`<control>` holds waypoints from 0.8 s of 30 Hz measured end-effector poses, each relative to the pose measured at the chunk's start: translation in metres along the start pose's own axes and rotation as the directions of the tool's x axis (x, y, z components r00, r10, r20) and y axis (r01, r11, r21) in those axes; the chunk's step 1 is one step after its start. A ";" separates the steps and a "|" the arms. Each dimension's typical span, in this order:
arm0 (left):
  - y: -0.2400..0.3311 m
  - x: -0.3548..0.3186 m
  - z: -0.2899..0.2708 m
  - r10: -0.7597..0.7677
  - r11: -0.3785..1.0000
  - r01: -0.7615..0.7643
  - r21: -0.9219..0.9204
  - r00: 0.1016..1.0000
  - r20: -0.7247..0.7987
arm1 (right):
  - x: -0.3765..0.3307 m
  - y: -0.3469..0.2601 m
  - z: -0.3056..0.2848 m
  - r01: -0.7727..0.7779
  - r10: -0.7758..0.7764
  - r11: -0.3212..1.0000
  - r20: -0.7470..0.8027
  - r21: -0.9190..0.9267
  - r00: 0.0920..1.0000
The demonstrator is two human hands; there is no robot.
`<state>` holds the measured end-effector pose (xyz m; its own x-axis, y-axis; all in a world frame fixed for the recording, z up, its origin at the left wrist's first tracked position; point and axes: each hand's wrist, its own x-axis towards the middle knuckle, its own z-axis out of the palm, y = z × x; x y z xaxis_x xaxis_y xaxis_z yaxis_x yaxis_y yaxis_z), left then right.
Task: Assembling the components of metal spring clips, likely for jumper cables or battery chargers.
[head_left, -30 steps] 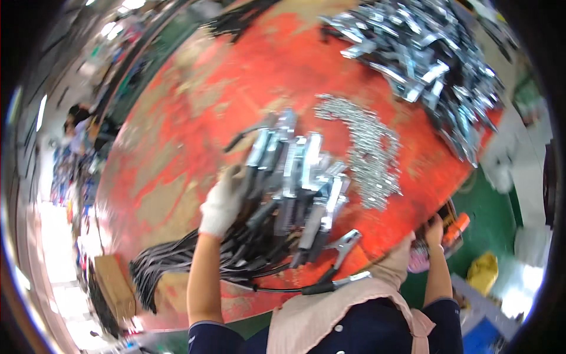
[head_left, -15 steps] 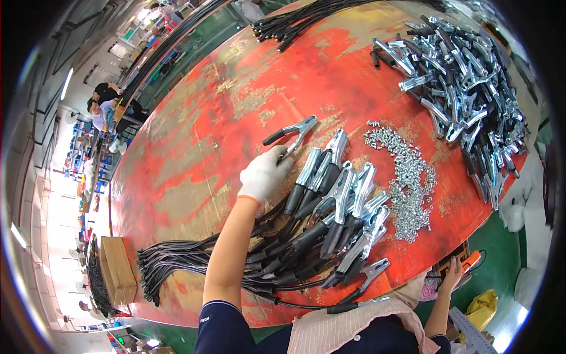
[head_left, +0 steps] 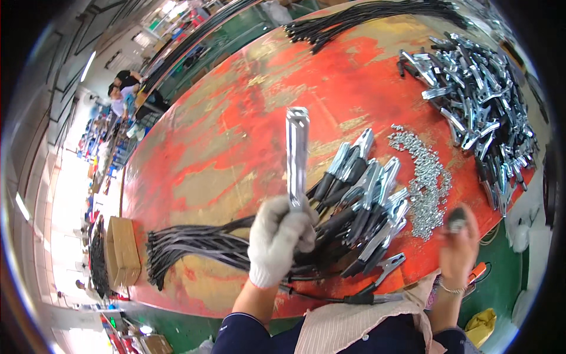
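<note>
My left hand (head_left: pixel 276 242), in a white glove, is closed round the lower end of a silver metal clamp (head_left: pixel 297 153) held upright above the table. Just right of it lie several spring clamps (head_left: pixel 368 189) with black grips, joined to a bundle of black cables (head_left: pixel 200 248). My right hand (head_left: pixel 460 251) is bare and raised over the table's near right edge. Its fingers look pinched together, with something small and dark at the tips; motion blur hides what it is. A heap of small metal nuts or screws (head_left: pixel 427 183) lies beyond it.
The round table (head_left: pixel 194 159) has a worn red top. A big pile of clamps (head_left: pixel 480 100) covers its far right. More black cables (head_left: pixel 365 17) lie along the far edge. A cardboard box (head_left: pixel 122 251) stands at the left; people (head_left: pixel 121 94) are in the background.
My left hand has drawn nearer and lifted the clamp off the table, turning it upright. My right hand has come up from beside the orange-handled tool below the table edge. The view has shifted slightly.
</note>
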<state>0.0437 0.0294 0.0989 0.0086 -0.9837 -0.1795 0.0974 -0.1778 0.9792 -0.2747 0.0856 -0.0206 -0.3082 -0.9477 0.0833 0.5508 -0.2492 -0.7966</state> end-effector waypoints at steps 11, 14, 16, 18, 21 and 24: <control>-0.023 -0.068 -0.029 0.018 0.929 -0.037 -0.369 0.998 -0.057 | -0.004 0.071 0.202 -0.534 0.494 0.840 0.538 -0.095 0.683; -0.020 -0.067 -0.028 -0.012 0.950 0.002 -0.312 0.999 -0.030 | -0.008 0.072 0.206 -0.539 0.510 0.835 0.533 -0.115 0.676; -0.019 -0.067 -0.027 -0.042 0.952 0.030 -0.303 0.999 -0.033 | -0.010 0.072 0.206 -0.547 0.519 0.829 0.524 -0.115 0.675; -0.017 -0.065 -0.027 -0.068 0.957 0.059 -0.285 0.997 -0.023 | -0.009 0.069 0.206 -0.553 0.530 0.824 0.516 -0.126 0.673; -0.019 -0.063 -0.029 -0.061 0.956 0.062 -0.287 0.998 0.012 | -0.008 0.072 0.202 -0.517 0.509 0.843 0.536 -0.150 0.674; -0.026 -0.062 -0.030 -0.086 0.934 0.101 -0.343 0.995 0.059 | -0.005 0.070 0.203 -0.463 0.470 0.869 0.577 -0.173 0.668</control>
<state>0.0708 0.0956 0.0817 -0.0587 -0.9647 -0.2567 0.4332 -0.2563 0.8641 -0.0778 0.0325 0.0448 0.5009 -0.8651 0.0265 0.4877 0.2569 -0.8343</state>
